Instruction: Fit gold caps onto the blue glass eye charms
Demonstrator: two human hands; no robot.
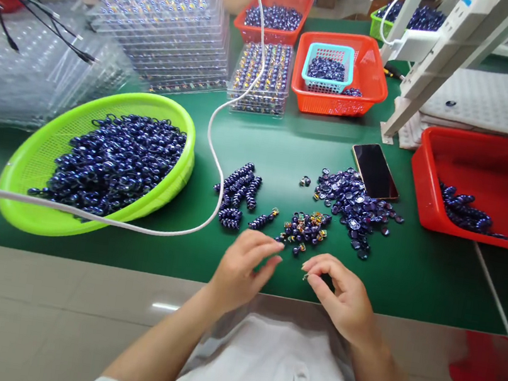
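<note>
My left hand (246,269) is at the front of the green table, thumb and forefinger apart, its fingertips by a small dark blue piece at the edge of a pile. To its right, my right hand (339,289) pinches a tiny metallic piece (305,276) between thumb and fingertips. Just beyond both hands lies a small pile of blue pieces with gold parts (306,227). Coiled dark blue pieces (238,185) lie beyond my left hand, and one with a gold end (263,218) is nearer. Flat blue pieces (356,206) are heaped beyond my right hand.
A green basket (185,167) of blue pieces stands left, crossed by a white cable (211,139). A phone (375,170) touches the flat pieces. At right is a red tray (498,182). Stacked clear trays (175,45) and orange baskets (377,85) stand behind; a metal post (423,82) rises right.
</note>
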